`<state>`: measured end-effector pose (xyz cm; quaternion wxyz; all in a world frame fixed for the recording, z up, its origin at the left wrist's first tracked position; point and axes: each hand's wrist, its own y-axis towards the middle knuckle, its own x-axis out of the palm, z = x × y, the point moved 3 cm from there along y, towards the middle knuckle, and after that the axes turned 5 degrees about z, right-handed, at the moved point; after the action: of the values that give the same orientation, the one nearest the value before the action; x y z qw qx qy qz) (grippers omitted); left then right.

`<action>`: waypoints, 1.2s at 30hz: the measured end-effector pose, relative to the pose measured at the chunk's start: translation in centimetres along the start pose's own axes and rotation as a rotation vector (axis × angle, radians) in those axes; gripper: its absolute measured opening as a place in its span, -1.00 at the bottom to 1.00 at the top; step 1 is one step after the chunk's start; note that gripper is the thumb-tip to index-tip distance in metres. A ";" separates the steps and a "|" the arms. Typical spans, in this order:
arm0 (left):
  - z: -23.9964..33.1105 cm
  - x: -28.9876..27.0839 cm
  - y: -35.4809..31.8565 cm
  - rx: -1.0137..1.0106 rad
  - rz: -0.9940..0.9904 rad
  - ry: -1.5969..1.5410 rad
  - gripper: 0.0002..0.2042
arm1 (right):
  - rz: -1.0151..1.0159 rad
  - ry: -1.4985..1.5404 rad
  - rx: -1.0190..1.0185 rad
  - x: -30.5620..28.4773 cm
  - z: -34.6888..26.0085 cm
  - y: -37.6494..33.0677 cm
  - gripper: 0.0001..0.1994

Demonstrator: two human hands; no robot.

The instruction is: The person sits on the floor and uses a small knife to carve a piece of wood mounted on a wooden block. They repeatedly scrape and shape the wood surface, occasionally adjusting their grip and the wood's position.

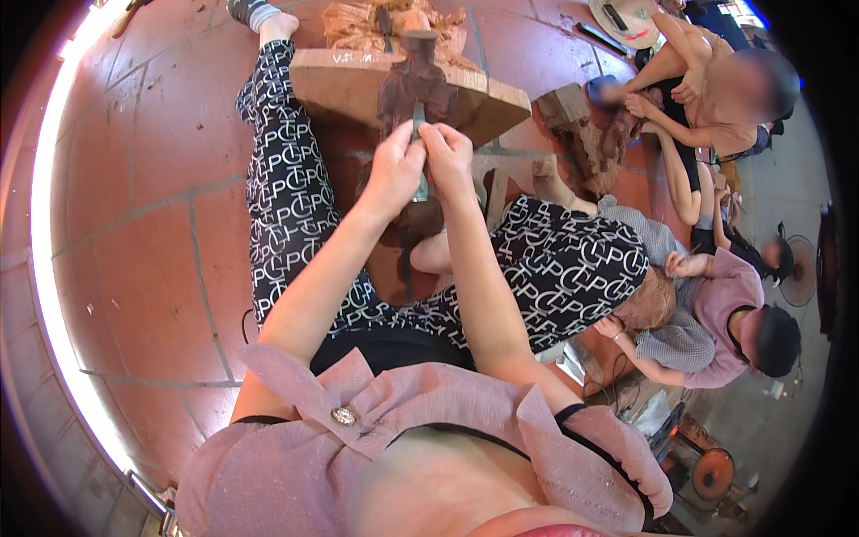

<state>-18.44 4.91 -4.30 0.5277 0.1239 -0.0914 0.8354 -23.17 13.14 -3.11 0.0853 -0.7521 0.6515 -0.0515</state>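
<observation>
Both my hands meet in front of a dark carved wood piece [419, 67], which stands upright against a thick light wooden block [344, 85]. My left hand [396, 168] is closed on a narrow flat metal tool [418, 115], perhaps a chisel or a file. From the other side my right hand [449, 157] pinches the same tool. Its tip points away from me and reaches the lower part of the carving. A greenish end shows below my fingers. My fingers hide the middle of the tool.
My patterned trouser legs [286, 179] flank the work on the tiled floor [134, 259]. Orange wood pieces [353, 25] lie behind the block. Rough wood [582, 134] rests at right, near a seated person [689, 98]. Another person [729, 304] in pink handles a wooden piece. A power tool [711, 470] lies lower right.
</observation>
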 end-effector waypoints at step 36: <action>-0.9 -1.9 -0.8 -0.349 0.051 -0.343 -0.53 | 0.152 -0.559 -0.414 0.9 -0.9 -1.2 -0.78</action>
<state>-17.02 3.92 -5.74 0.4968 0.1686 -0.3258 0.7865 -22.06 12.38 -2.05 0.1097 -0.6877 0.6539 0.2958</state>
